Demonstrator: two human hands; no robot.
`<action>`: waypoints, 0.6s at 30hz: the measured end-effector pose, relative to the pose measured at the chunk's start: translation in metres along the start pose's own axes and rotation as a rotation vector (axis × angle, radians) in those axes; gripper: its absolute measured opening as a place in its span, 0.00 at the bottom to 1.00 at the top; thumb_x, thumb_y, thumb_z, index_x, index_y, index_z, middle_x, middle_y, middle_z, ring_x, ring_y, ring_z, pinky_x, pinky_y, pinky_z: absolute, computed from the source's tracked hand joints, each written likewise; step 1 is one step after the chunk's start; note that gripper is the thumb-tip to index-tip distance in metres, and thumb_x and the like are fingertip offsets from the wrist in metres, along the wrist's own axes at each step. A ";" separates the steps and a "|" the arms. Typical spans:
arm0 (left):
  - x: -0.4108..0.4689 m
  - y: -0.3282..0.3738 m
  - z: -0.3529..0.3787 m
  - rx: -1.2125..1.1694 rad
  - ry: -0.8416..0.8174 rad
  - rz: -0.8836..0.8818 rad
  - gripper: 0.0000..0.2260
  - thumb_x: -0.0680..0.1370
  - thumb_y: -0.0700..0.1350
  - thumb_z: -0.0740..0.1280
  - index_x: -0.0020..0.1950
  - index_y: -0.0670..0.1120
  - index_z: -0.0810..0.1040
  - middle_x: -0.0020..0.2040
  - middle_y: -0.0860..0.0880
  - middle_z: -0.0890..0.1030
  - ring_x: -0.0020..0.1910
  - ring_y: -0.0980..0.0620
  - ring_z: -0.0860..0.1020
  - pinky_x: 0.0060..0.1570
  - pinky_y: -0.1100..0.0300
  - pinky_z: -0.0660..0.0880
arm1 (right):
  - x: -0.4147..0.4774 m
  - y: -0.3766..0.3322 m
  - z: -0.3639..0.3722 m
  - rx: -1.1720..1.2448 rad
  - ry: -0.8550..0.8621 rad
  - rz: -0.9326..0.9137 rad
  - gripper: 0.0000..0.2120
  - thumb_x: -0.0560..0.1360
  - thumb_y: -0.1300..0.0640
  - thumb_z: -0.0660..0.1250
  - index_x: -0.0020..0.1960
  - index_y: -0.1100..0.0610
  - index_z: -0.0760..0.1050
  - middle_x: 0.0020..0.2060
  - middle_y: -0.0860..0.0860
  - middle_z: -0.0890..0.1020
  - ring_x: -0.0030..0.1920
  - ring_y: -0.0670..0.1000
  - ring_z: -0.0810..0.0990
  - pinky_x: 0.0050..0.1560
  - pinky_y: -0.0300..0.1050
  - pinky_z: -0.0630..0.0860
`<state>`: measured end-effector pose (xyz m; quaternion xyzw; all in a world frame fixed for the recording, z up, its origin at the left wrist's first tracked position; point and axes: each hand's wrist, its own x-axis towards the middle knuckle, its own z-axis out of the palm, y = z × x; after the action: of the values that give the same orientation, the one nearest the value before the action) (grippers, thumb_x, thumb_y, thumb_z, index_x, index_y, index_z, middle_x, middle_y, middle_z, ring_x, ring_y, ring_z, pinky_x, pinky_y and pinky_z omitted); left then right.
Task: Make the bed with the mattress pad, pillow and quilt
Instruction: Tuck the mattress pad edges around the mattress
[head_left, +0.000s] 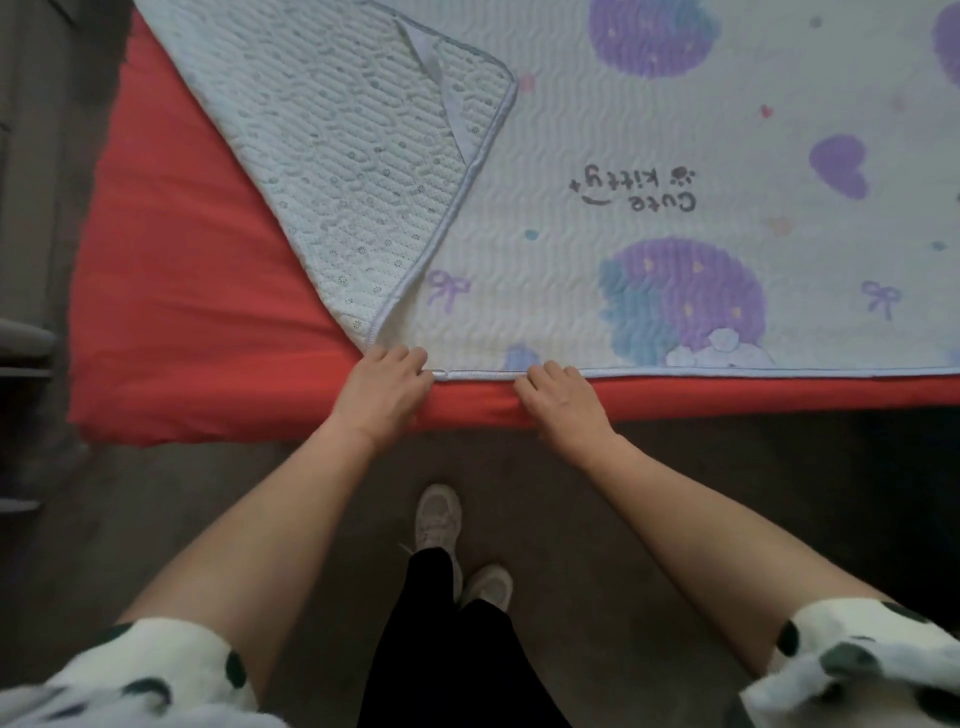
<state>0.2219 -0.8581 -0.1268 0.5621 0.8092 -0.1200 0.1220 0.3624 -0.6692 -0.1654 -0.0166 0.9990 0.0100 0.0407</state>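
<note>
Left hand (382, 387) and right hand (558, 397) pinching mattress pad (675, 156) hem, hem running left-right, near-left corner folded back

The mattress pad (649, 145) lies on the bed (182, 322), left corner folded over.

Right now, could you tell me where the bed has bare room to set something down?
The red sheet lies bare left of the mattress pad and its folded-back corner, to the bed's left edge. Right of the right hand only a thin strip shows. Crowded where the left hand and right hand grip the pad's hem.
</note>
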 end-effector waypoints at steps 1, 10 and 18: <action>0.000 0.002 0.004 0.004 0.029 -0.004 0.17 0.53 0.44 0.80 0.38 0.45 0.79 0.38 0.47 0.77 0.38 0.46 0.77 0.38 0.57 0.72 | 0.000 0.001 0.001 -0.014 0.013 0.001 0.07 0.61 0.64 0.60 0.37 0.59 0.75 0.31 0.55 0.75 0.30 0.57 0.75 0.30 0.45 0.68; 0.002 0.008 0.017 0.071 0.163 -0.045 0.12 0.55 0.34 0.76 0.33 0.43 0.77 0.30 0.45 0.76 0.31 0.44 0.77 0.34 0.58 0.73 | 0.001 0.005 0.014 -0.104 0.057 -0.044 0.04 0.64 0.65 0.62 0.36 0.58 0.73 0.32 0.55 0.76 0.32 0.56 0.75 0.32 0.46 0.69; -0.008 -0.001 0.022 -0.088 0.084 -0.015 0.16 0.52 0.29 0.75 0.34 0.40 0.74 0.29 0.41 0.75 0.27 0.41 0.75 0.28 0.55 0.71 | -0.010 0.004 -0.003 0.071 0.000 -0.077 0.10 0.56 0.69 0.65 0.34 0.59 0.71 0.31 0.56 0.74 0.30 0.57 0.74 0.29 0.46 0.68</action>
<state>0.2249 -0.8730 -0.1442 0.5546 0.8223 -0.0615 0.1117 0.3724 -0.6653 -0.1615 -0.0536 0.9973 -0.0271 0.0418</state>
